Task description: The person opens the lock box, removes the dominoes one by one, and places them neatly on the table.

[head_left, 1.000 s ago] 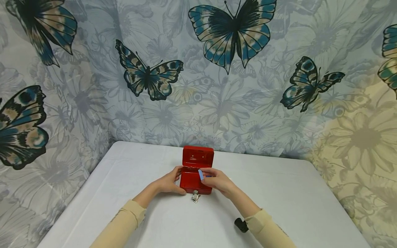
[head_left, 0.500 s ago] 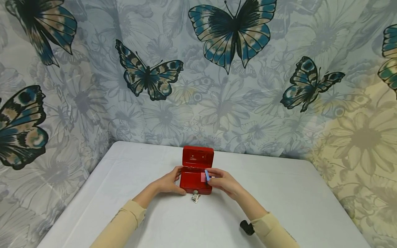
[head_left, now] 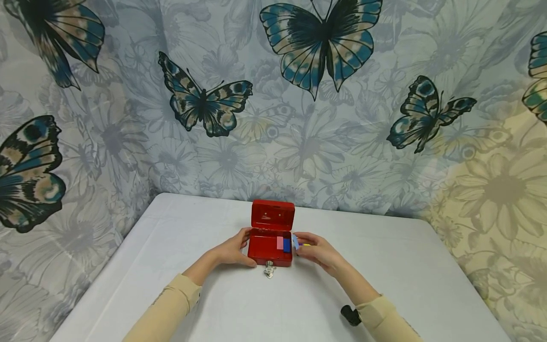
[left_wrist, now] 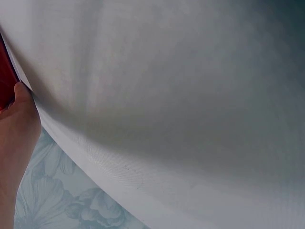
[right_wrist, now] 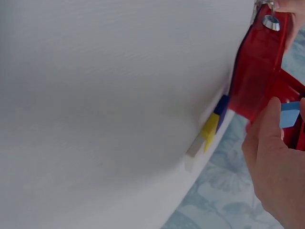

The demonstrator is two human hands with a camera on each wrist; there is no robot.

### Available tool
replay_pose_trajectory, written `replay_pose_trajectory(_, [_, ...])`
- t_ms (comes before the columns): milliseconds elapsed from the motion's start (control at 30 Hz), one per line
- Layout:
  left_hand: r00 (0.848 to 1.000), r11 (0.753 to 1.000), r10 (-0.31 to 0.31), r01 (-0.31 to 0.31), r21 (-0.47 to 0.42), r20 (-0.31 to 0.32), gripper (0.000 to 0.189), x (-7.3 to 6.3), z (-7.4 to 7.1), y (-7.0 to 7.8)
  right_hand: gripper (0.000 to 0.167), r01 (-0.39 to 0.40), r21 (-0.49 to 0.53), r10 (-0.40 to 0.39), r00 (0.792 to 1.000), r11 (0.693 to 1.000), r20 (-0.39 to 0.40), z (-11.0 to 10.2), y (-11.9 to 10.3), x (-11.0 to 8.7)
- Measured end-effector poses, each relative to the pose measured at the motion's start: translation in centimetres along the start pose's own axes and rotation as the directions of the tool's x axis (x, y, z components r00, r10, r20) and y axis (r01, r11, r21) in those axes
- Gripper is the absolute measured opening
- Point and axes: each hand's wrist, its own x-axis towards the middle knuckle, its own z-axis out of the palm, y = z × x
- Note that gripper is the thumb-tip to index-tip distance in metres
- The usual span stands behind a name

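Note:
A small red metal cash box [head_left: 259,249] stands on the white table with its lid [head_left: 272,216] raised. Inside, toward the right, a pink block [head_left: 279,243] and a dark blue block [head_left: 287,245] lie side by side. My left hand [head_left: 232,249] holds the box's left side, thumb near the front corner and fingers toward the back. At the box's right wall, my right hand [head_left: 319,253] pinches a light blue block [right_wrist: 289,116] between thumb and fingers. Purple [right_wrist: 221,105], yellow [right_wrist: 209,128] and white blocks [right_wrist: 195,146] are in a row on the table beside the box.
Keys [head_left: 268,272] hang from the lock at the box front. A black device [head_left: 351,315] sits at my right sleeve. The white table [head_left: 192,213] reaches back to a butterfly-patterned cloth wall [head_left: 299,156].
My right hand has moved right with the light blue block, from over the box interior to its right wall. The pink and dark blue blocks are now uncovered. The left hand has stayed put.

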Motion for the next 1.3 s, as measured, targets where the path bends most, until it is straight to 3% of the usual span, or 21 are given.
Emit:
replay_pose_trajectory(200, [1.0,1.0,-0.011,0.011,0.009,0.001,0.101,0.1,0.0,0.0,0.051,-0.034,-0.023,0.032,0.997,0.999,-0.076,-1.1,0.6,-0.2])
replay_pose_trajectory(500, [1.0,1.0,-0.013,0.013,0.016,0.014,0.1,0.0,-0.1,0.2,0.056,-0.027,-0.005,0.026,0.997,1.0,-0.072,-3.0,1.6,-0.8])
replay_pose_trajectory(800, [1.0,1.0,-0.022,0.022,0.01,0.001,0.101,0.0,-0.2,0.2,0.059,-0.03,-0.016,0.028,0.992,0.999,-0.121,-4.6,2.4,-1.0])
replay_pose_trajectory(1300, [1.0,1.0,-0.02,0.02,0.01,0.008,0.102,0.0,-0.1,0.1,0.059,-0.066,-0.144,0.037,0.98,0.987,-0.194,-6.0,3.1,-1.2])
